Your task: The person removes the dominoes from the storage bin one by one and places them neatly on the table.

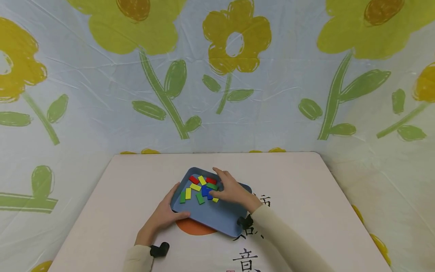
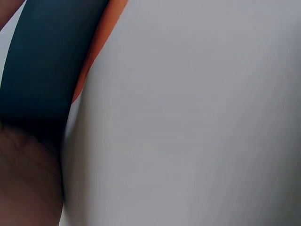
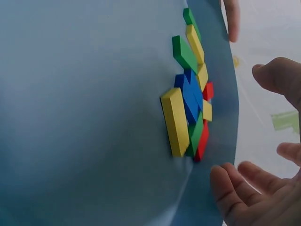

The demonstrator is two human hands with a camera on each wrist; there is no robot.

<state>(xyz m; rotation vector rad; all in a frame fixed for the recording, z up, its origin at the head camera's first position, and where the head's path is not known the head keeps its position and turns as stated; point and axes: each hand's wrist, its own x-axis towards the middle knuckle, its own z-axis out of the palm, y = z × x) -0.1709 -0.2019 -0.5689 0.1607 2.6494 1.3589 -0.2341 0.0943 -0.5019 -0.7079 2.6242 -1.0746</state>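
A blue-grey tray [image 1: 219, 216] lies at a slant on the table, with several flat red, yellow, green and blue blocks gathered toward its far left part. My left hand [image 1: 164, 211] grips the tray's left corner, thumb along the near side and fingers along the left side. Over the blocks is my right hand [image 1: 233, 192], its thumb and fingers spread apart and nothing held between them. In the right wrist view, a yellow block [image 3: 175, 123] lies beside overlapping blue blocks [image 3: 190, 96]. The right hand covers part of the tray's far side in the head view.
The pale table [image 1: 136, 181] carries an orange round print [image 1: 195, 227] and black written characters [image 1: 245, 258] beneath and beside the tray. A flowered cloth [image 1: 217, 128] hangs behind the table and along both sides. Black wrist straps [image 1: 159, 250] are on both arms.
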